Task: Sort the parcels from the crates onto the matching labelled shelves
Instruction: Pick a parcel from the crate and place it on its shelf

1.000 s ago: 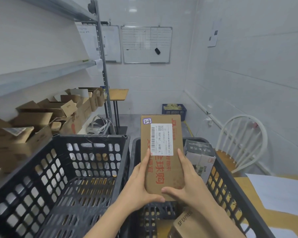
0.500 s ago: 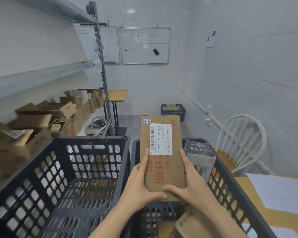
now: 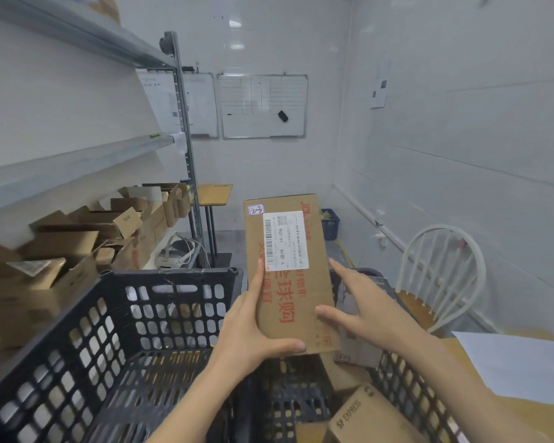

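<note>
A tall brown cardboard parcel (image 3: 290,282) with red print, a white shipping label and a small sticker reading 2-3 is held upright above the right black crate (image 3: 406,388). My left hand (image 3: 253,327) grips its lower left edge with the thumb under the bottom. My right hand (image 3: 362,308) touches its lower right side, fingers spread. In the right crate lie an SF Express box (image 3: 365,414) and another box partly hidden behind the parcel. The left black crate (image 3: 115,340) looks empty. Metal shelves (image 3: 77,161) rise at the left.
Several open cardboard boxes (image 3: 77,238) fill the lower shelf at the left. A white chair (image 3: 442,273) stands at the right, beside a table with white paper (image 3: 518,366). A small blue crate (image 3: 330,223) and a stool sit by the far wall under whiteboards.
The parcel has been lifted a little higher and tilted slightly. My right hand has loosened and slid to the parcel's right side. The view has tipped upward.
</note>
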Demonstrator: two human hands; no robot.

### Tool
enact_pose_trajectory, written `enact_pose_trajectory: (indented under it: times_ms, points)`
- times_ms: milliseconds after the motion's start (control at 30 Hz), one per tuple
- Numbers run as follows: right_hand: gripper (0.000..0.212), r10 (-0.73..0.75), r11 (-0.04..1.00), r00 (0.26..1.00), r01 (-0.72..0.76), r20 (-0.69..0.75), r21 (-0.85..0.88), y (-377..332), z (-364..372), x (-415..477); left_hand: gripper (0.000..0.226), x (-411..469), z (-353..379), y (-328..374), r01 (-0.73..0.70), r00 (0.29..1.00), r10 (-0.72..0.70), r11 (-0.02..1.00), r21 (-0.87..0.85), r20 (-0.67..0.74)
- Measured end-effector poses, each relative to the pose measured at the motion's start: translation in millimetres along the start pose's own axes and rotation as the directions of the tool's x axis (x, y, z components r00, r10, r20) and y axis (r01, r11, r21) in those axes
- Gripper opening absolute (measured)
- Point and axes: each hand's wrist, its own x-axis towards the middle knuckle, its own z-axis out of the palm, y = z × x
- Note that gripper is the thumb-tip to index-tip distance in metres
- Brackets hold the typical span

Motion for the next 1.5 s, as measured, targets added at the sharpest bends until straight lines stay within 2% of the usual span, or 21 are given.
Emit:
enact_pose_trajectory:
  times_ms: [200,533,700,900,1033,1200,1333,1500]
  points:
    - [0.068,-0.024,0.996,1.0,0.022,-0.018,-0.09,-27.9,-23.4,-0.5,0.137,-10.0,-28.2,9.3,-0.052,0.998,0.055,0.994,0.095,-0.033]
    - [0.074,-0.041,0.982,0.999,0.038,-0.012,-0.184,-81.9,-42.6,-12.1,0.138,-33.2,-88.1,18.1,-0.119,0.984,0.12,0.993,0.014,-0.134]
    - [0.076,-0.118,0.941,0.99,0.138,0.082,-0.309,-107.3,-55.3,-24.9,0.14,-65.6,-112.7,36.7,-0.09,0.975,0.103,0.993,0.074,-0.198]
    - [0.072,-0.232,0.93,0.955,0.274,0.186,-0.247,-125.9,-74.6,-62.4,0.14,-137.4,-123.4,75.3,0.018,0.957,0.009,0.996,0.089,-0.291]
    - [0.069,-0.37,0.896,0.902,0.41,0.222,-0.172,-142.0,-81.3,-103.1,0.142,-199.7,-123.0,106.9,0.092,0.927,-0.064,0.994,0.057,-0.369]
    - [0.065,-0.489,0.859,0.838,0.511,0.244,-0.034,-184.5,-87.2,-159.3,0.143,-290.6,-129.8,148.3,0.17,0.878,-0.11,0.982,0.088,-0.466]
    - [0.064,-0.597,0.793,0.755,0.608,0.272,0.052,-234.1,-76.7,-202.4,0.142,-378.1,-147.3,172.6,0.255,0.799,-0.139,0.959,0.12,-0.585]
    - [0.068,-0.747,0.658,0.605,0.733,0.275,0.175,-312.6,-51.3,-270.8,0.141,-504.7,-170.3,201.1,0.406,0.678,-0.175,0.899,0.166,-0.714]
